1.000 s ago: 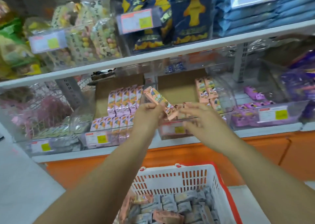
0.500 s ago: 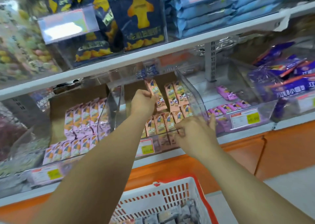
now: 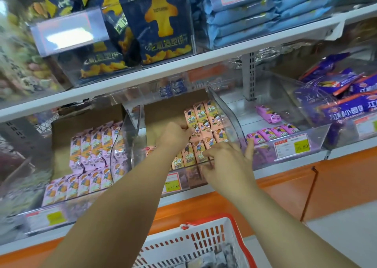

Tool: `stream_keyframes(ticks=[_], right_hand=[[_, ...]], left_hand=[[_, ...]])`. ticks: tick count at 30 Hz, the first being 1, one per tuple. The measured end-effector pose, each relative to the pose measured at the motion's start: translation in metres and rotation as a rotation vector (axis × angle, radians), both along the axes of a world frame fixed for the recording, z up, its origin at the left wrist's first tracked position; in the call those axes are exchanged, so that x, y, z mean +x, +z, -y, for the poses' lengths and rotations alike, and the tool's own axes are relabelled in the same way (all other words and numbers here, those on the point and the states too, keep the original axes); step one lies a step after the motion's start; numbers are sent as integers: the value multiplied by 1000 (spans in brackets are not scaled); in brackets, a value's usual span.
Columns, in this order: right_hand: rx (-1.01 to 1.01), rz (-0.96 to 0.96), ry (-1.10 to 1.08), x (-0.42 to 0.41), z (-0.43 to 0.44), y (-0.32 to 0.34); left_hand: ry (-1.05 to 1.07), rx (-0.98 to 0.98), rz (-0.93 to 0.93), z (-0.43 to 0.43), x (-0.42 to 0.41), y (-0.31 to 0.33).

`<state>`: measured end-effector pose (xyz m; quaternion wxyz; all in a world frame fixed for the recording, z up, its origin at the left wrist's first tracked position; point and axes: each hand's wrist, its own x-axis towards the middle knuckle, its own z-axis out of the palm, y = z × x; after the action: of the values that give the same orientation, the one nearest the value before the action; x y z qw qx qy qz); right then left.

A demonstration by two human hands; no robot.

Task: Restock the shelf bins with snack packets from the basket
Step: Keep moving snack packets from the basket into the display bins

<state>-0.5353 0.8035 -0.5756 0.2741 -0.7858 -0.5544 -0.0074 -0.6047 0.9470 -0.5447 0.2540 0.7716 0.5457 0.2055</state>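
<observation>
A: Only the head view here. Where are the hands?

B: Both are in the middle bin (image 3: 225,112). The left hand (image 3: 173,134) reaches deep in. Its fingers are curled on a peach packet (image 3: 192,128) at the left end of the standing back rows. The right hand (image 3: 228,162) is at the front lip, fingers apart and mostly straight, with the tips touching the front row. One finger lies against the bin's right wall. I can't see it holding anything.

A: And the stock?

B: Peach packets fill the right part of that bin, while the left part shows mostly brown card (image 3: 163,114). The basket (image 3: 193,241) sits below, between the forearms, with grey packets (image 3: 216,256) in it. I'd judge the job far from done.

A: What could go wrong?

B: The rows stand on edge and lean on each other. If the left hand sets its packet in crooked, or lets go before it rests on its neighbour, it may tip into the open left side. The row could go with it.

A: Anything else?

B: The right hand seems to prop the front row. If it lifts off too soon, those packets could slide over the low lip towards the basket or the floor. The lilac packets (image 3: 91,145) in the next bin carry a similar print, so a misplaced packet is possible.
</observation>
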Motion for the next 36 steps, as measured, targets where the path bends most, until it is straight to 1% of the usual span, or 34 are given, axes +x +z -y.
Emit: stream_keyframes(ticks=[2,5,7,8,10,11,13,15,18,20,22,25,28,29,32,34,36], right_hand=[[57,26,15,-8,1,3],[218,32,73,-27,3,4],[318,11,163,-44,4,1],[334,-4,240,-53,6,-1],[239,-52,429,-74,13,-6],[142,-61,519,-85,16,-11],[-18,-39,635,-104,20,-28],[-174,-19,678,-123,20,-48],[-384,1,680,-146,18,-78],[-481,-24,658,-159,16,-95],[-570,-53,652,-173,13,-112],[-700,-75,669,-196,9,-138],[-796,-129,664,-220,4,-169],[-832,-165,669,-228,1,-181],[-882,-363,645,-251,-9,-209],[-922,-486,575,-268,-18,-225],[-962,-638,440,-286,-28,-244]], left_hand=[[-18,43,6,9,-8,7],[-51,196,25,28,-32,15],[-126,307,96,47,-59,14],[-163,360,148,58,-76,12],[-206,459,219,78,-117,5],[-213,485,222,86,-138,0],[-197,479,193,97,-183,-17],[-155,434,149,103,-225,-38],[-34,334,94,111,-281,-81],[38,293,56,116,-316,-114],[94,238,-20,122,-347,-148],[124,137,-125,129,-380,-195],[132,55,-107,137,-393,-229],[139,40,-83,139,-395,-238],[186,48,-13,139,-396,-252],[203,58,13,137,-397,-255],[205,61,26,137,-398,-256]])
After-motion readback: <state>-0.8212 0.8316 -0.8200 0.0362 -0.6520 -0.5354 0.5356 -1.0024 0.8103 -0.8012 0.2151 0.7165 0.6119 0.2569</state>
